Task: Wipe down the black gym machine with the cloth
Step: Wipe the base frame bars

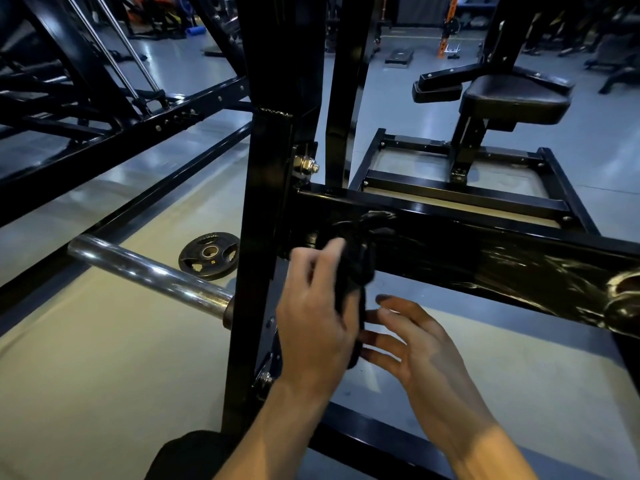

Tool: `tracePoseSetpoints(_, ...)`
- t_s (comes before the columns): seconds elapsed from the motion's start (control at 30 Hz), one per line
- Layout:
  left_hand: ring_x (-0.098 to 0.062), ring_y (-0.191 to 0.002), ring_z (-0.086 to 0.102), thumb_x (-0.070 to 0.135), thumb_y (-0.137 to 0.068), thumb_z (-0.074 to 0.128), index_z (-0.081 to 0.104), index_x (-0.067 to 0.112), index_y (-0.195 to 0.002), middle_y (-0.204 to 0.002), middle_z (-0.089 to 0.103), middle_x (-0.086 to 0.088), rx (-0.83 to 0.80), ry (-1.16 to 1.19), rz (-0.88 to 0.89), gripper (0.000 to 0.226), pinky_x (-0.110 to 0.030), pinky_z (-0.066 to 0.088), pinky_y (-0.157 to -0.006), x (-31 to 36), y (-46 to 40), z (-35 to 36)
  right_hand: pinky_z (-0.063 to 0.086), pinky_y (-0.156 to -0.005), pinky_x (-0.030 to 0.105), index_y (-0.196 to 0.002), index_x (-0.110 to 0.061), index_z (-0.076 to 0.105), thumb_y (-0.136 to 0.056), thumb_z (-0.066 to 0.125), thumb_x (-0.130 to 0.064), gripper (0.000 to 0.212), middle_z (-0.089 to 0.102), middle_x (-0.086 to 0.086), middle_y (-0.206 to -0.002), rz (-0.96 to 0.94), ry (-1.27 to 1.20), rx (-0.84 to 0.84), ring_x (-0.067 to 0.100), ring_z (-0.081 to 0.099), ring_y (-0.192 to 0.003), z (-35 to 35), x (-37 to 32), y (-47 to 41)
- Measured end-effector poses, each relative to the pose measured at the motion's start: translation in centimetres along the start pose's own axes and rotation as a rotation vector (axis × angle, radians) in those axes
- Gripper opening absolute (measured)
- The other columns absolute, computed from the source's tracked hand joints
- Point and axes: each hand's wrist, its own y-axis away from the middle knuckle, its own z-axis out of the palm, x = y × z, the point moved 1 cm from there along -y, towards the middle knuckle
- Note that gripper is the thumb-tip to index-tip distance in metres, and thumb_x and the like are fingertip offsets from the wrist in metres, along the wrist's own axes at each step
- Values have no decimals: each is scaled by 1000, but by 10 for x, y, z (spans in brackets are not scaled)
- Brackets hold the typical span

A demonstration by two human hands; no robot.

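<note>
The black gym machine (485, 254) fills the view: a glossy horizontal beam runs right from a vertical post (266, 202). My left hand (315, 320) grips a bunched black cloth (360, 261) just in front of the beam, close to where it meets the post. Whether the cloth touches the beam I cannot tell. My right hand (412, 344) hovers below and to the right, fingers spread, its fingertips at the cloth's hanging lower end.
A chrome bar (149, 271) sticks out left from the post. A small black weight plate (209, 255) lies on the floor behind it. A padded seat (516, 98) stands on a black frame at the back right. More black frames cross the upper left.
</note>
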Motion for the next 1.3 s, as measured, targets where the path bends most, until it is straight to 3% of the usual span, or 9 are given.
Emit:
tracePoseSetpoints(0.1,-4,-99,57,20,-96,63,54,18,-135,-119,46,4,-43,26,-17,40,-15,54,-78,-7,-2,-8,59,-88,49,-120,-11,67,-99,62,-12,22,77,13,-104,28,7,46,33,76,-92,-5,2,2)
tracePoseSetpoints(0.27,20,-106,44,7,-93,71,55,7,-130,-118,44,-5,137,-61,-218,40,1,39,-85,-30,-8,-26,59,-81,46,-121,-10,67,-96,64,-16,25,77,15,-103,64,-61,59,37,76,-92,-18,2,8)
tracePoseSetpoints(0.43,5,-101,54,6,-94,68,51,9,-132,-121,44,-4,174,63,-256,42,-8,49,-82,-16,5,-1,58,-81,45,-119,-11,66,-100,61,-16,21,77,14,-103,3,-69,43,36,76,-93,-11,1,15)
tracePoseSetpoints(0.67,-12,-102,58,15,-96,60,44,30,-135,-123,40,10,-167,139,-36,45,-29,60,-72,10,26,22,61,-64,39,-109,-5,66,-99,60,-8,12,76,20,-93,46,-111,125,31,76,-76,-8,3,14)
tracePoseSetpoints(0.83,9,-116,50,10,-95,67,50,27,-133,-128,44,7,148,230,-346,46,-4,44,-92,-13,16,4,57,-84,49,-119,-7,64,-98,63,-15,23,76,19,-98,48,-124,111,39,76,-89,-22,-3,21)
tracePoseSetpoints(0.93,9,-113,52,9,-95,69,50,15,-133,-125,45,-1,289,261,-426,43,-5,44,-91,-13,13,9,56,-84,49,-120,-6,63,-97,63,-16,25,75,21,-99,21,-138,101,40,75,-90,-24,-6,26)
tracePoseSetpoints(1.07,5,-114,56,20,-100,63,39,33,-130,-128,51,5,352,457,-588,41,-17,54,-91,3,13,27,59,-73,41,-119,-4,63,-99,61,-14,23,75,20,-96,-18,-140,84,38,76,-88,-21,-3,29)
tracePoseSetpoints(1.17,-3,-117,58,22,-100,61,39,38,-129,-127,53,7,297,555,-611,39,-24,56,-95,18,20,35,63,-66,38,-117,-3,64,-91,64,-14,28,75,22,-96,-14,-157,56,37,76,-83,-20,-2,28)
tracePoseSetpoints(1.3,-13,-109,61,15,-99,64,44,47,-123,-120,54,5,-46,561,-403,44,-30,58,-83,38,38,43,61,-55,34,-117,-1,65,-94,61,-7,24,75,21,-90,14,-164,86,27,73,-72,-23,4,20)
